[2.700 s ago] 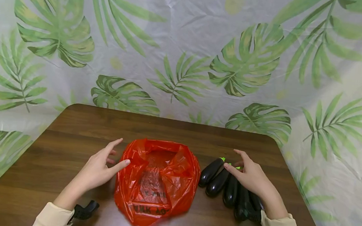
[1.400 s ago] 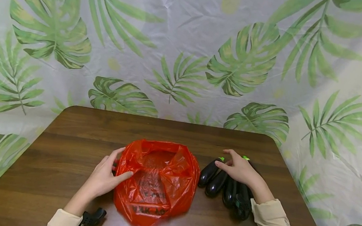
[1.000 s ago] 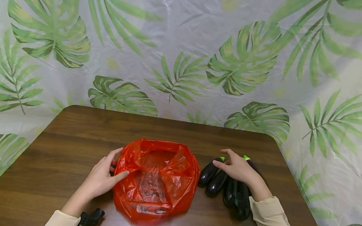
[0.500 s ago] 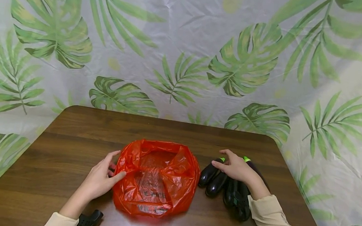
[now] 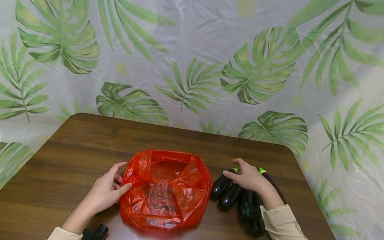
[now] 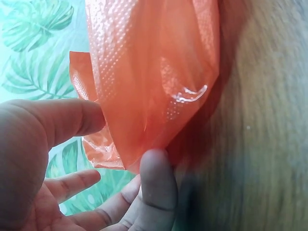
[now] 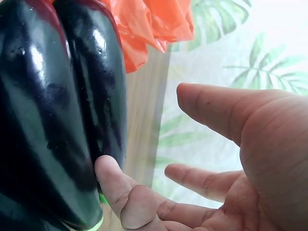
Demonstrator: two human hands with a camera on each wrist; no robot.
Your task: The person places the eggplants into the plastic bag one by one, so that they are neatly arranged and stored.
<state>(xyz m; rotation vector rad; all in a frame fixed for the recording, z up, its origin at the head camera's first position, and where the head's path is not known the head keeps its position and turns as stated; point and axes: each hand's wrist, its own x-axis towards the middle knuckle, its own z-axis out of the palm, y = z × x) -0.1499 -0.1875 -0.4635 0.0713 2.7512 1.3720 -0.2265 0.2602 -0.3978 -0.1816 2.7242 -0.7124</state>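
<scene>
A red plastic bag with dark lettering sits on the table with its mouth open upward. At its left side is my left hand, thumb and fingers spread apart. In the left wrist view the thumb tip meets the edge of the bag, and a fingertip lies by its lower end. My right hand hovers over several glossy dark eggplants with green stem ends, partly hidden by the hand and wrist. In the right wrist view, its fingers are extended and loosely spread, one fingertip close to or touching an eggplant.
The brown wooden table has rounded back corners. Behind it hangs a pale leaf-print sheet. A black wrist device shows at the left wrist; beige sleeves cover both forearms.
My right hand has moved left over the eggplants. The left hand came in against the bag, then eased slightly back left. The bag's near end has drawn back a little from the front.
</scene>
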